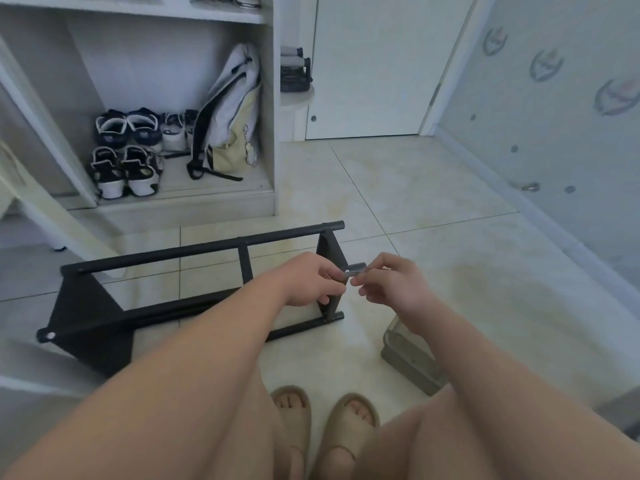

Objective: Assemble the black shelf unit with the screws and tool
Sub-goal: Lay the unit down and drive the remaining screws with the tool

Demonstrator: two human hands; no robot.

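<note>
The black shelf unit lies on its side on the tiled floor, its two long bars running between dark end panels. Above its right end panel, my left hand and my right hand meet. Both pinch a small grey metal piece, one at each end. Whether it is a tool or a screw part is too blurred to tell. No loose screws are visible.
A grey clear-lidded box sits on the floor under my right forearm. A white cabinet holds several shoes and a backpack behind the shelf. A closed door stands beyond; my slippered feet are below.
</note>
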